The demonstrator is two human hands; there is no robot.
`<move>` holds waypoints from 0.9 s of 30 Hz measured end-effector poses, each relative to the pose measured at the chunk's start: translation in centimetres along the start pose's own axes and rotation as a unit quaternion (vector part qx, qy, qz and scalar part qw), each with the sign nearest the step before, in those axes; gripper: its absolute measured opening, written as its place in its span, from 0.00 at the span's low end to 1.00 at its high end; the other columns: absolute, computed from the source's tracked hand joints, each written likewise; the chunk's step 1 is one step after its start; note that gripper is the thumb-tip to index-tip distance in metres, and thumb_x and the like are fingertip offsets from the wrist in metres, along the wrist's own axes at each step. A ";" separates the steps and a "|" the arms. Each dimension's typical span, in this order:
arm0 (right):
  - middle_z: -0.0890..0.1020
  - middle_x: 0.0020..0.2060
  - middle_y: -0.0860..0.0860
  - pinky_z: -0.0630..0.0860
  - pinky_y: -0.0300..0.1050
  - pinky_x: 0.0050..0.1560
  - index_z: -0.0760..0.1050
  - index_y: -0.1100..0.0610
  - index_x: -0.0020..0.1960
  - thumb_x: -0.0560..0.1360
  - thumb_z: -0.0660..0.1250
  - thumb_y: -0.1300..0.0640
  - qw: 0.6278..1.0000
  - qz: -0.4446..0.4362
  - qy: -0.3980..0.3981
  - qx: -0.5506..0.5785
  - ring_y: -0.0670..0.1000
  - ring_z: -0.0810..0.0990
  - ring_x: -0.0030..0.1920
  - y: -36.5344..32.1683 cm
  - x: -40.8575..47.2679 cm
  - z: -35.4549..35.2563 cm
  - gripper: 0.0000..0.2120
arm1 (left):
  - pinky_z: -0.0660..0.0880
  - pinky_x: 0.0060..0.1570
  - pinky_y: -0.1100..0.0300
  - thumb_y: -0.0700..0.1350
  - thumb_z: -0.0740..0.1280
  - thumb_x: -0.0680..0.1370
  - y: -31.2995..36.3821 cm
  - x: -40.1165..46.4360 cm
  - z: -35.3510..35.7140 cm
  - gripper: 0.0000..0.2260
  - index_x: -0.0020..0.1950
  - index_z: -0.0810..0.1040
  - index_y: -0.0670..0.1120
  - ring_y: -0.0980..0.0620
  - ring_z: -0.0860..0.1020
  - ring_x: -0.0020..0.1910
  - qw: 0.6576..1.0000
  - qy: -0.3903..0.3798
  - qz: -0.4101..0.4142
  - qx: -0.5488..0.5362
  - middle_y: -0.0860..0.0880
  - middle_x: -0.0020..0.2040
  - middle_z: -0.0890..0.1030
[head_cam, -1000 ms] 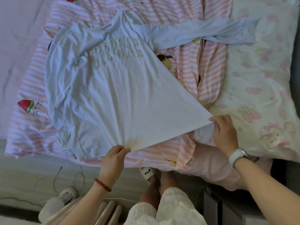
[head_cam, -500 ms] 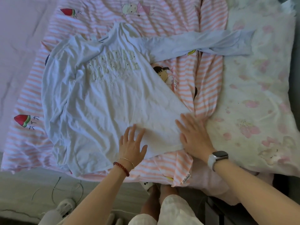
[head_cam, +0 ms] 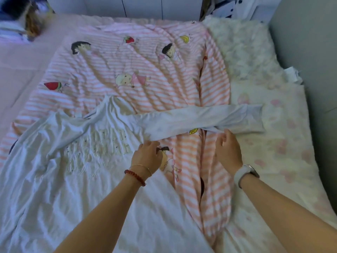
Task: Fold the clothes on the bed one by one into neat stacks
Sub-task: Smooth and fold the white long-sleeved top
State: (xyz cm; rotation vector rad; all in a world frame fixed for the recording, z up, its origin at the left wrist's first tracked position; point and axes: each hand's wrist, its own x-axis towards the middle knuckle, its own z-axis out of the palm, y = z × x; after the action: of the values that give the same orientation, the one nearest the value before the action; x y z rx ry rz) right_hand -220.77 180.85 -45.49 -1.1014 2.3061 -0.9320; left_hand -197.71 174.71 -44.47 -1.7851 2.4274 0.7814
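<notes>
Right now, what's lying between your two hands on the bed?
In the head view, between left hand and right hand lies bare striped quilt with a cartoon figure; the shirt's long sleeve runs just above.

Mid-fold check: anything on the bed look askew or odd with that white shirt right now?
The white shirt lies crumpled and skewed, its long sleeve stretched sideways across the striped quilt and twisted near the right hand. The left hand is at the sleeve's base. Nothing looks torn or spilled.

White shirt (head_cam: 54,189) cut off at left and bottom edges; raised chest lettering unreadable. Left hand (head_cam: 146,157) fingertips hidden under sleeve (head_cam: 200,119). Top-left clutter (head_cam: 20,21) blurred.
</notes>
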 end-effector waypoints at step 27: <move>0.76 0.57 0.58 0.71 0.48 0.50 0.68 0.61 0.60 0.77 0.60 0.59 0.901 0.343 0.244 0.107 0.59 0.75 0.54 10.4 16.0 -11.1 0.13 | 0.59 0.66 0.48 0.52 0.60 0.79 18.4 23.3 1.7 0.18 0.68 0.68 0.51 0.44 0.68 0.65 0.981 -0.031 0.158 0.103 0.47 0.64 0.71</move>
State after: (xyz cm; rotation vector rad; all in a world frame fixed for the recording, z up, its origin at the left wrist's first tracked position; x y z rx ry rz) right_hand -242.57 177.23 -46.68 0.0906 2.5877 -1.1984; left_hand -222.75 158.74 -46.28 -1.3038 2.6722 0.5627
